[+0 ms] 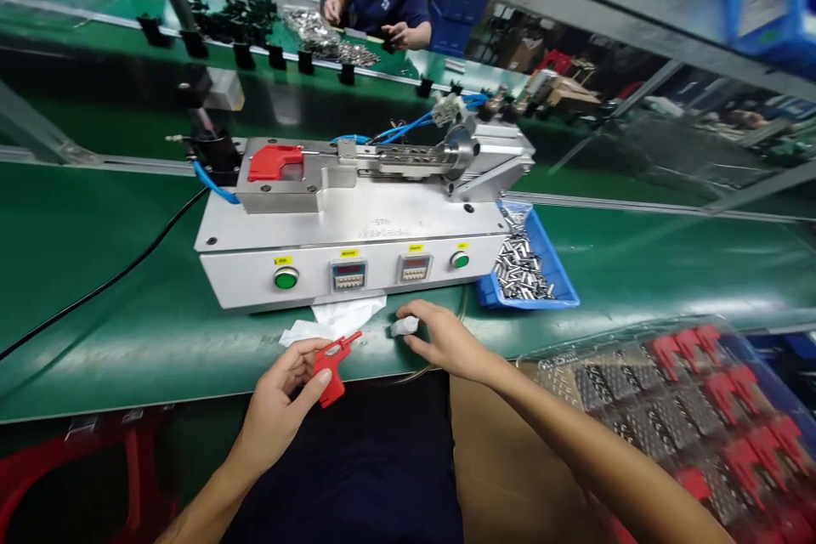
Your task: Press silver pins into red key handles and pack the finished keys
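Note:
My left hand [286, 391] pinches a red gun-shaped plastic part [330, 378] between thumb and fingers, its thin end pointing up and to the right. To the right, my right hand [443, 338] has its thumb and fingers closed around a small whitish bottle [405, 325], just above the green tabletop. Behind both hands stands a silver bench machine [357, 242] with green buttons and two small counters. Another red plastic part [275, 162] sits in the metal fixture [284, 197] at its left end. White tissue [337, 319] lies in front of the machine.
A blue bin [541, 268] of metal pins stands right of the machine. A clear tray [643, 382] with red parts and metal pieces is at lower right. A black cable [140, 251] runs left. Across the bench, a person [388, 4] handles small parts. A shelf hangs overhead.

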Motion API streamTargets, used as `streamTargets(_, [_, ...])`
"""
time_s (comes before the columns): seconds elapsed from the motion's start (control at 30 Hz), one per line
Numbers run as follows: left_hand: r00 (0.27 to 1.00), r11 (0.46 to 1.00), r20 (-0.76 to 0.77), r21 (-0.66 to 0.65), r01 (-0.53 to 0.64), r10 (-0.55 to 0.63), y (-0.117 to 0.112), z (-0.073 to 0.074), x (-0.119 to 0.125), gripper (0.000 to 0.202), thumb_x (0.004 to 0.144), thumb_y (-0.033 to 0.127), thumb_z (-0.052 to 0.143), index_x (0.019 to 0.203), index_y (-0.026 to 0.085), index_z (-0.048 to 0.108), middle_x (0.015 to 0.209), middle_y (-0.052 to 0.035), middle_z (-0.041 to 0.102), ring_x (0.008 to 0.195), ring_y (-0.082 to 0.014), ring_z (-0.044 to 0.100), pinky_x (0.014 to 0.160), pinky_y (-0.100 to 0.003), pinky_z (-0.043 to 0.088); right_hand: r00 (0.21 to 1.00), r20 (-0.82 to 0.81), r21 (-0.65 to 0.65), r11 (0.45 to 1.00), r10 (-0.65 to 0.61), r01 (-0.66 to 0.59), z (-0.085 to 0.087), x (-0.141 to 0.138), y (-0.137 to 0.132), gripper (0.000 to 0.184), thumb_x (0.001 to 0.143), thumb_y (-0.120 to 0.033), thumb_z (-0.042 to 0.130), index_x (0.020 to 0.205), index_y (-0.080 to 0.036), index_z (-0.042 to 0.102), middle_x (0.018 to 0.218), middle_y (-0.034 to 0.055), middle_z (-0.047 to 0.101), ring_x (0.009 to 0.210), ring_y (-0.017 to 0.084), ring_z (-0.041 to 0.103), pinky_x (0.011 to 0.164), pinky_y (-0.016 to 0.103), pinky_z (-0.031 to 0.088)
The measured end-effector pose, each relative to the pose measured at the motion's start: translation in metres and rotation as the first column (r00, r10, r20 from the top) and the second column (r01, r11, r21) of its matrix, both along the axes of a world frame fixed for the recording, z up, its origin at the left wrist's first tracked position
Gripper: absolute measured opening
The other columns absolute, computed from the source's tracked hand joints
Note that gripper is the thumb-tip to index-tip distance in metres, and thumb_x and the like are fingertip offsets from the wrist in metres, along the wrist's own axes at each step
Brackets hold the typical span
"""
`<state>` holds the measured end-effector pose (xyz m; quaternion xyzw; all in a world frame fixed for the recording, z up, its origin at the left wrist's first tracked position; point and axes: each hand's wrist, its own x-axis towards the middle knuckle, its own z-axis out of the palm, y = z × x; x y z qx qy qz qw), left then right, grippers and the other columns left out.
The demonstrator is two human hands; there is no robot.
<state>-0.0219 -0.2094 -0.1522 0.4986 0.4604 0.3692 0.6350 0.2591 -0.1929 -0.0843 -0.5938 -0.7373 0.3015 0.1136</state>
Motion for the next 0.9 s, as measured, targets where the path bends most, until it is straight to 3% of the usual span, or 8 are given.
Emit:
streamTargets(0.13, [0.998, 0.999, -0.038, -0.035, 0.040, -0.041, 0.019, -0.009, -0.005, 0.041, 0.090, 0.048, 0.074, 0.119, 0.020, 0.067, 0.117, -0.0097, 0.076, 0.105, -0.0258, 0.073, 0.087, -0.032, 0.061, 0.997, 0.066, -0.015, 1.000, 0.025, -0.024, 0.022, 0.016, -0.009, 0.047, 0.085, -0.014, 0.069, 0.132, -0.019, 0.063, 0.129, 0.0135, 0.071, 0.117, 0.028, 0.068, 0.098, 0.040, 0.055])
streamTargets(0.27, [0.996, 0.996, -0.066, -0.067, 0.052, -0.056, 0.032, -0.009, -0.008, 0.046, 0.087, 0.051, 0.075, 0.120, 0.020, 0.067, 0.117, -0.0105, 0.076, 0.105, -0.0269, 0.074, 0.090, -0.036, 0.062, 0.997, 0.045, 0.049, 0.997, -0.062, 0.060, 0.059, 0.052, -0.014, 0.021, 0.093, -0.021, 0.060, 0.111, -0.018, 0.071, 0.110, 0.0095, 0.078, 0.099, 0.023, 0.074, 0.090, 0.037, 0.057])
streamTargets(0.4, [0.994, 0.996, -0.084, -0.061, 0.065, -0.070, 0.034, -0.009, -0.008, 0.048, 0.084, 0.054, 0.077, 0.117, 0.020, 0.068, 0.112, -0.0104, 0.078, 0.099, -0.0277, 0.075, 0.083, -0.035, 0.064, 0.948, 0.191, 0.191, 0.957, -0.255, 0.219, 0.081, 0.096, -0.002, 0.021, 0.096, -0.026, 0.054, 0.100, -0.019, 0.073, 0.095, 0.0062, 0.079, 0.086, 0.022, 0.074, 0.082, 0.035, 0.057])
streamTargets(0.5, [0.990, 0.995, -0.105, -0.039, 0.091, -0.095, 0.032, -0.011, -0.009, 0.047, 0.085, 0.054, 0.075, 0.118, 0.021, 0.069, 0.112, -0.0101, 0.077, 0.100, -0.0275, 0.075, 0.079, -0.033, 0.064, 0.770, 0.498, 0.225, 0.917, -0.399, 0.330, 0.074, 0.124, 0.019, 0.026, 0.096, -0.021, 0.050, 0.111, -0.018, 0.072, 0.107, 0.0105, 0.078, 0.098, 0.025, 0.072, 0.085, 0.034, 0.054])
streamTargets(0.6, [0.989, 0.994, -0.098, -0.043, 0.105, -0.109, 0.030, -0.013, -0.012, 0.047, 0.086, 0.055, 0.075, 0.118, 0.021, 0.069, 0.114, -0.0103, 0.077, 0.104, -0.0280, 0.074, 0.083, -0.033, 0.064, 0.636, 0.669, 0.142, 0.906, -0.385, 0.399, 0.055, 0.142, 0.041, 0.030, 0.093, -0.014, 0.053, 0.117, -0.013, 0.071, 0.121, 0.0172, 0.073, 0.111, 0.028, 0.069, 0.089, 0.033, 0.052])
streamTargets(0.77, [0.996, 0.996, -0.033, -0.056, 0.075, -0.077, 0.030, -0.015, -0.015, 0.045, 0.088, 0.052, 0.075, 0.120, 0.022, 0.069, 0.117, -0.0098, 0.076, 0.108, -0.0273, 0.074, 0.089, -0.034, 0.063, 0.617, 0.721, 0.063, 0.916, -0.316, 0.396, 0.033, 0.150, 0.055, 0.034, 0.090, -0.005, 0.051, 0.117, -0.008, 0.070, 0.125, 0.0243, 0.069, 0.114, 0.031, 0.068, 0.088, 0.035, 0.052])
streamTargets(0.9, [0.995, 0.993, -0.026, -0.072, 0.097, -0.099, 0.031, -0.018, -0.016, 0.046, 0.087, 0.052, 0.076, 0.120, 0.021, 0.069, 0.117, -0.0105, 0.076, 0.108, -0.0284, 0.074, 0.089, -0.034, 0.064, 0.621, 0.734, 0.028, 0.926, -0.275, 0.376, 0.030, 0.153, 0.053, 0.035, 0.093, -0.005, 0.048, 0.119, -0.011, 0.070, 0.120, 0.0205, 0.072, 0.114, 0.029, 0.068, 0.089, 0.033, 0.051])
